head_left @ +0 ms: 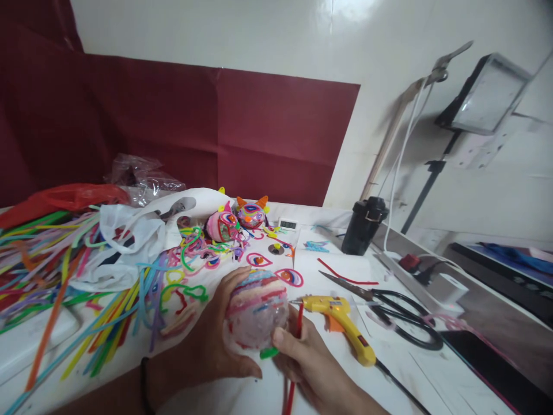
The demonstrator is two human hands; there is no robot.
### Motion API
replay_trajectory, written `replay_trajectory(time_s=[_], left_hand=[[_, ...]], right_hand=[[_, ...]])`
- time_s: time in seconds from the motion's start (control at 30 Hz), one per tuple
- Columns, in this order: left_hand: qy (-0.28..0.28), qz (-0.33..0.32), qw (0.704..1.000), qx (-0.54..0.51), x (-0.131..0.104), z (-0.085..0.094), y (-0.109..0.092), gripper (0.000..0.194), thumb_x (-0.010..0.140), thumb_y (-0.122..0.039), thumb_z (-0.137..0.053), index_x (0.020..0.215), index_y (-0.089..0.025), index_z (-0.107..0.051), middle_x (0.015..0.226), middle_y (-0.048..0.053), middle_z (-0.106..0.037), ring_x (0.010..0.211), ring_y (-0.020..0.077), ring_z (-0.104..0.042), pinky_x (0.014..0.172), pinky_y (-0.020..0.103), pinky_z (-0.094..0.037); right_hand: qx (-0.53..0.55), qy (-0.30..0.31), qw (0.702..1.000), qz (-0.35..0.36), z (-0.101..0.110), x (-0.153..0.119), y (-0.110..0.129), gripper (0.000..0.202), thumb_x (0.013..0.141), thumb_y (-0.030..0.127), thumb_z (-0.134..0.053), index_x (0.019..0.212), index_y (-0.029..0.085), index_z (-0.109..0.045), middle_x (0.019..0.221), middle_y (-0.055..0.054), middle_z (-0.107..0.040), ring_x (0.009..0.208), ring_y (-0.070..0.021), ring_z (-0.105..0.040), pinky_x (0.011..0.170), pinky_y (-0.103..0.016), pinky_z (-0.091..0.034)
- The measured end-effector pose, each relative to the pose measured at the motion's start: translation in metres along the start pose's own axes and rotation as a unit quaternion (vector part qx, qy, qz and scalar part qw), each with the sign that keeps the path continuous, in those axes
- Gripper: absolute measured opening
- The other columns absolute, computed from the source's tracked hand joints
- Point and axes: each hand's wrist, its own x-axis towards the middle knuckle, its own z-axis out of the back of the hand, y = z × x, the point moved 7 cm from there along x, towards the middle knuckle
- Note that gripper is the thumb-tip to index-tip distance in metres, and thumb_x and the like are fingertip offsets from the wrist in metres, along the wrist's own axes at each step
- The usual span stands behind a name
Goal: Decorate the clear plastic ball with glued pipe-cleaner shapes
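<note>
- Maroon paper (pixel 276 127) backs the white surface (pixel 254 395).
- Ball (pixel 254 317) between both hands; left fingers (pixel 248 366) clasp its left side.
- Right fingers (pixel 286 344) grasp a red stem (pixel 299 323), touching the ball too.
- Red stem lies just right of the ball, long axis pointing forward.

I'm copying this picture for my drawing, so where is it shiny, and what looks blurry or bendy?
In the head view, bright glare sits high on the white wall; in the head view, the black bottle leans, probably from a wide lens; in the head view, the ball has small shiny spots, and the little display's digits are too blurry to read.
</note>
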Motion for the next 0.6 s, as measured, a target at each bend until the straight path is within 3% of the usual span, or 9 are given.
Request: replay_trajectory(time_s=[0.2, 0.47, 0.53, 0.6], left_hand=[[-0.029, -0.027, 0.998, 0.054, -0.005, -0.004, 0.010, 0.124, 0.043, -0.059, -0.089, 0.148, -0.036, -0.026, 0.152, 0.011, -0.034, 0.137, 0.0456, -0.033, 0.114, 0.059, -0.025], [-0.070, -0.073, 0.991, 0.082, -0.002, -0.005, 0.011, 0.107, 0.055, -0.047, -0.086, 0.146, -0.035, -0.031, 0.147, 0.007, -0.042, 0.132, 0.0427, -0.041, 0.112, 0.054, -0.034], [-0.086, -0.086, 0.987, 0.108, -0.001, -0.004, 0.010, 0.106, 0.055, -0.045, -0.084, 0.146, -0.033, -0.031, 0.145, 0.008, -0.045, 0.129, 0.0411, -0.046, 0.110, 0.054, -0.038], [-0.095, -0.099, 0.982, 0.133, 0.000, -0.004, 0.006, 0.108, 0.053, -0.044, -0.082, 0.147, -0.030, -0.029, 0.143, 0.009, -0.047, 0.125, 0.0399, -0.050, 0.107, 0.055, -0.042]], right_hand=[[0.014, 0.013, 1.000, 0.004, 0.000, 0.000, -0.003, 0.047, 0.068, 0.051, -0.082, 0.087, 0.017, -0.057, 0.049, 0.012, -0.036, 0.039, -0.0016, -0.015, 0.038, -0.020, -0.010], [0.008, 0.029, 1.000, 0.010, 0.001, -0.001, -0.005, 0.043, 0.073, 0.050, -0.079, 0.089, 0.016, -0.057, 0.055, 0.011, -0.040, 0.039, -0.0003, -0.016, 0.036, -0.018, -0.010], [0.009, 0.027, 0.999, 0.019, -0.002, -0.001, -0.001, 0.042, 0.072, 0.049, -0.080, 0.090, 0.016, -0.060, 0.058, 0.008, -0.047, 0.039, -0.0006, -0.020, 0.036, -0.017, -0.015], [0.019, 0.022, 0.999, 0.040, -0.006, -0.002, 0.007, 0.045, 0.069, 0.048, -0.082, 0.096, 0.017, -0.065, 0.069, 0.002, -0.059, 0.044, -0.0039, -0.037, 0.042, -0.018, -0.032]])
